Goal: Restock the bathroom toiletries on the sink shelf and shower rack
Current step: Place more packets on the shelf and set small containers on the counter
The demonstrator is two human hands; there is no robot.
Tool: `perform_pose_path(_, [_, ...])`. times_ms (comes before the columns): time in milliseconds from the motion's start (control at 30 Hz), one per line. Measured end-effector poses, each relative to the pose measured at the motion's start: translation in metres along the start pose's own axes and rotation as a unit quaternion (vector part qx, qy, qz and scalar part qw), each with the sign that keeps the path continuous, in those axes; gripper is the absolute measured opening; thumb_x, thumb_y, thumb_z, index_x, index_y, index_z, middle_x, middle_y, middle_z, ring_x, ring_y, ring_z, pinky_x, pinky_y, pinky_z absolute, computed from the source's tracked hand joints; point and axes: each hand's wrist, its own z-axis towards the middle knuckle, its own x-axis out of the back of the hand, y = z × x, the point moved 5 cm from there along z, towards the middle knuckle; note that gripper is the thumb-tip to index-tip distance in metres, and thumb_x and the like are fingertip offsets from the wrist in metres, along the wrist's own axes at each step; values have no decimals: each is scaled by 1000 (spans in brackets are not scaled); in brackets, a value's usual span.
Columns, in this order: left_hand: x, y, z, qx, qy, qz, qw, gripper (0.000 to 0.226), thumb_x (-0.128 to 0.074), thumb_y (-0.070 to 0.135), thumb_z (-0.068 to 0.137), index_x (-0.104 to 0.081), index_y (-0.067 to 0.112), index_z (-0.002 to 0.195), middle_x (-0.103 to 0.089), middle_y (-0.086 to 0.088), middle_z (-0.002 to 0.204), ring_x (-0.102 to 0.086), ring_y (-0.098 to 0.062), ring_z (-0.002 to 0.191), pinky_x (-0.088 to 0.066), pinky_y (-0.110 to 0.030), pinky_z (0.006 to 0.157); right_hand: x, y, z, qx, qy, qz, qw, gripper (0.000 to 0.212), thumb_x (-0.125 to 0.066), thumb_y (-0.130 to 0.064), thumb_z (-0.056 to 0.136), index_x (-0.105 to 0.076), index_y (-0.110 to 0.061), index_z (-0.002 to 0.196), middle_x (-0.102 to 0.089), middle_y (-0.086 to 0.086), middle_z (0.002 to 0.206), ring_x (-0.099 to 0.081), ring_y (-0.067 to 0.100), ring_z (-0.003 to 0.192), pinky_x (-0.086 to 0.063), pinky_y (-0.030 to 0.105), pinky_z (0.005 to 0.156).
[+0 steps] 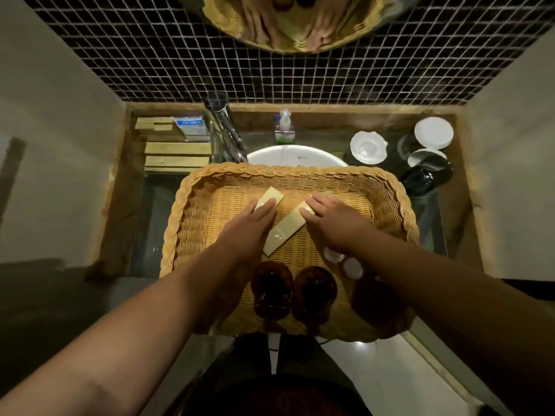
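You can read nothing here: the blue print on the white packet (192,126) left of the faucet (223,130) is too blurred.

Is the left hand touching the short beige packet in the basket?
Touching. The head view shows the left hand with straight fingers lying flat across the near end of the short packet in the wicker basket.

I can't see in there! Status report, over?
Left hand flat on short packet. Right hand touching long packet. Both lie in basket. Brown bottles near, not blocking.
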Motion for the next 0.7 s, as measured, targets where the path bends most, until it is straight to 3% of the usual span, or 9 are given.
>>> perform_pose_path(200, [-6, 17, 19, -61, -15, 51, 997, 103, -72, 46, 83, -4, 30, 159, 2, 14, 166, 2, -23, 153, -46, -48, 102, -10, 11, -29, -55, 14, -18, 998, 67, -55, -32, 95, -28, -16, 154, -17, 14, 164, -6, 33, 152, 0, 46, 122])
perform_pose_path(333, [-10, 25, 21, -136, -9, 92, 986, 101, -73, 44, 80, -11, 27, 159, -4, 11, 166, -5, -29, 152, -29, -47, 115, -15, 1, -30, -64, 17, -39, 997, 62, -54, -37, 95, -40, -10, 149, -24, 16, 161, -9, 34, 151, -3, 49, 122])
perform_pose_path(433, [-7, 23, 18, -156, 22, 62, 985, 86, -66, 37, 86, -18, 30, 157, -9, 9, 166, -13, -28, 151, -27, -47, 117, -9, -8, -26, -34, 27, -30, 999, 59, -64, -32, 90, -49, -10, 142, -25, 15, 161, -13, 32, 151, -7, 47, 122])
perform_pose_path(533, [-4, 11, 13, -147, 49, 26, 988, 73, -67, 28, 89, -33, 34, 153, -21, 3, 164, -24, -26, 147, -29, -46, 117, -4, -19, -21, -6, 41, 17, 999, 58, -64, -22, 93, -42, -19, 146, -33, 9, 158, -22, 29, 149, -22, 44, 119])
perform_pose_path(600, [-7, 0, 8, -127, 49, 23, 990, 70, -68, 28, 91, -33, 40, 151, -23, 3, 164, -25, -24, 146, -25, -41, 116, -2, -27, -18, 4, 49, 54, 997, 55, -64, -25, 94, -43, -27, 144, -44, 5, 151, -36, 26, 140, -39, 38, 107])
perform_pose_path(700, [-9, -14, -1, -103, 62, 12, 993, 62, -67, 32, 93, -38, 45, 146, -26, 2, 162, -29, -24, 145, -29, -40, 116, -3, -34, -15, -8, 41, 75, 996, 60, -66, -29, 92, -39, -32, 146, -47, 6, 143, -45, 25, 128, -46, 34, 93])
